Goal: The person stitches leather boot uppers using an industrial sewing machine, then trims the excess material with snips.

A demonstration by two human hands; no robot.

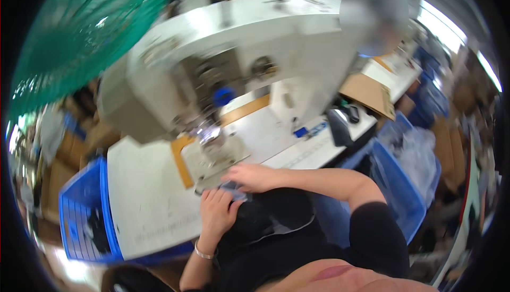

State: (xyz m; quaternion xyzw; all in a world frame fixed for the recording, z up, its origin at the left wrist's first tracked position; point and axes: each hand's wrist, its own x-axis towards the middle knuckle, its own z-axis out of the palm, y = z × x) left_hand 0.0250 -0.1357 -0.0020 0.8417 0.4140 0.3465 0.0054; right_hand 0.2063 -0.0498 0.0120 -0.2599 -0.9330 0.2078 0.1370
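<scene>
The machine (255, 18) has a smooth, painted white finish with a soft gloss; its foot (210, 135) is shiny metal. The table (143, 196) is smooth, matt white, scuffed in places, with a matt, wood-coloured strip (182, 164). The 2 blue bins (396, 186) are plastic, and the bag (417, 159) is clear, crinkled film. The green sheet (79, 42) is glossy, wrinkled plastic. Cardboard (369, 94) looks matt; the shirt (374, 233), matt black cloth; the bracelet (203, 254), shiny metal. The bluish piece (232, 190) is too blurred to tell.

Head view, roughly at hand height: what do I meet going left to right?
Blue slatted crate → left hand → right hand → blue bin with clear plastic by it.
</scene>
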